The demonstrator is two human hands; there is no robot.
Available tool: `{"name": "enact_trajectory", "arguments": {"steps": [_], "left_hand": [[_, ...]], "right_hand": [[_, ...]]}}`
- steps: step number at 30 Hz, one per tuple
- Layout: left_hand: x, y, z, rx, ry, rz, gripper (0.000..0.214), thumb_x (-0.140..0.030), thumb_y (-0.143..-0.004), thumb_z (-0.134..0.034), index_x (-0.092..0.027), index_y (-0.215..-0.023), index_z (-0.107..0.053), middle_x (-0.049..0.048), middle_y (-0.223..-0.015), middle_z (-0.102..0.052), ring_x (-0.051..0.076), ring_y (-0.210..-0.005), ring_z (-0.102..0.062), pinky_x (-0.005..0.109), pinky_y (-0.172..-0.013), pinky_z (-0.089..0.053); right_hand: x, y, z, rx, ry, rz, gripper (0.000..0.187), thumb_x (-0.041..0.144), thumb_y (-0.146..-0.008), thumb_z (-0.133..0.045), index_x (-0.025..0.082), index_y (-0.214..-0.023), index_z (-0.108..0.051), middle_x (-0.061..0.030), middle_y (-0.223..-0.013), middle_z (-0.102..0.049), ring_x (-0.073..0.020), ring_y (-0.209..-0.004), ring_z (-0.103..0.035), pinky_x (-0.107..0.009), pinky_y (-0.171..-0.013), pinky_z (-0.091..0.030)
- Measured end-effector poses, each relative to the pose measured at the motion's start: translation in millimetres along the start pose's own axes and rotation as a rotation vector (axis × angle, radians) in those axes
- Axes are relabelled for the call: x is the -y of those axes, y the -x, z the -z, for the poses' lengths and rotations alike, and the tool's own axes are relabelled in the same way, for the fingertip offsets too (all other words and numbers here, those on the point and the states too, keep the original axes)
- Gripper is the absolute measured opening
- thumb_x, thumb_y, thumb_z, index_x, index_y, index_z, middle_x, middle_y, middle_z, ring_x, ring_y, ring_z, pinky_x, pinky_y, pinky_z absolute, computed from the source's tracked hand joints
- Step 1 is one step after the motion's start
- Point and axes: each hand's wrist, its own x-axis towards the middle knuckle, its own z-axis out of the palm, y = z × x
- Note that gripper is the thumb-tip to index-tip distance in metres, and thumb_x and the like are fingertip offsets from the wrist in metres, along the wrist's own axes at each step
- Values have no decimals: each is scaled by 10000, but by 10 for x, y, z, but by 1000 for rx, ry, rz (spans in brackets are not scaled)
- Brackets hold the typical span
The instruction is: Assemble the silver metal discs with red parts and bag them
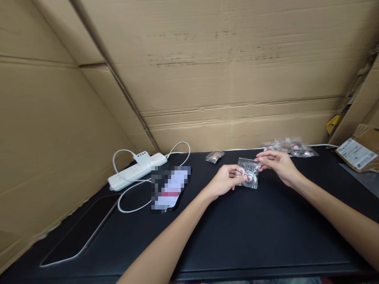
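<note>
Both my hands meet over the black table [254, 232] around one small clear plastic bag [249, 173] with a round silver and red part inside. My left hand [226, 180] pinches the bag's lower left side, thumb on the round part. The bag's top right corner is pinched between the fingers of my right hand [276, 165]. A second small clear bag [214, 156] with a red piece lies on the table just behind my left hand.
A pile of similar clear bags [291, 147] lies at the back right. A white power strip [136, 170] with its cable and a phone [169, 187] lie to the left. A cardboard wall [225, 71] stands behind; a labelled brown parcel [359, 152] sits far right.
</note>
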Motion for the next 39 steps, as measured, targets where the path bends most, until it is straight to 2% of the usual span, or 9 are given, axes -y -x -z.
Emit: {"name": "enact_trajectory", "arguments": {"steps": [5, 8, 13, 20, 25, 31, 33, 35, 39], "left_hand": [[100, -55, -13, -98, -8, 5, 321, -417, -778, -743, -117, -851, -654, 6, -682, -595, 71, -492, -478, 184, -396, -382], [154, -141, -50, -192, -9, 25, 324, -410, -772, -744, -118, -869, -644, 20, -690, -601, 111, -552, -552, 182, -377, -412], [260, -515, -138, -324, -205, 47, 264, -387, -836, -683, -136, -913, -670, 31, -720, -646, 105, -512, -564, 171, -371, -383], [302, -1298, -316, -396, -384, 50, 309, -398, -808, -746, -167, -1014, -728, 69, -857, -725, 135, -633, -655, 230, -606, -486], [313, -1610, -407, -437, -488, 45, 277, -390, -824, -736, -203, -1027, -724, 71, -934, -741, 175, -780, -692, 256, -707, -489], [232, -1562, -526, -524, -699, 23, 287, -418, -880, -647, -177, -1035, -657, 141, -1035, -692, 280, -993, -652, 359, -828, -485], [182, -1496, -591, -567, -770, 2, 313, -381, -913, -592, -158, -1132, -598, 181, -1170, -620, 316, -1103, -591, 412, -890, -463], [143, -1427, -648, -584, -851, -52, 324, -333, -939, -536, -150, -1206, -544, 193, -1262, -549, 328, -1198, -509, 434, -933, -441], [135, -1314, -707, -411, -1110, -311, 290, -309, -984, -420, -129, -1133, -593, 173, -1181, -580, 311, -1180, -481, 434, -996, -400]], "right_hand": [[11, -139, 347, -274, 12, 9, 330, 386, -686, -832, 135, -877, -732, -115, -904, -750, -164, -660, -688, -292, -605, -596], [-23, -225, 560, -420, 8, 5, 296, 356, -649, -832, 140, -821, -725, -109, -856, -743, -147, -607, -667, -253, -533, -572], [-167, -304, 765, -530, 126, 27, 257, 349, -641, -790, 155, -786, -703, -101, -796, -728, -142, -525, -626, -250, -436, -529], [-397, -338, 813, -500, 269, 53, 298, 407, -643, -758, 148, -763, -673, -88, -704, -706, -134, -455, -590, -251, -394, -474], [-453, -362, 797, -429, 464, 103, 322, 449, -697, -690, 147, -808, -684, -81, -707, -705, -146, -488, -590, -264, -437, -470], [-406, -333, 734, -383, 725, 151, 240, 374, -755, -602, 171, -820, -713, -100, -774, -721, -264, -744, -673, -417, -742, -544], [-384, -308, 677, -375, 857, 200, 231, 327, -761, -595, 185, -872, -738, -119, -895, -722, -315, -931, -648, -481, -912, -485], [-376, -277, 608, -338, 1101, 285, 316, 309, -808, -558, 182, -1037, -735, -153, -1110, -683, -356, -1123, -568, -512, -1019, -404], [-429, -234, 540, -228, 1572, 326, 497, 324, -904, -468, 128, -1348, -572, -206, -1426, -500, -392, -1334, -414, -550, -1103, -298]]}}
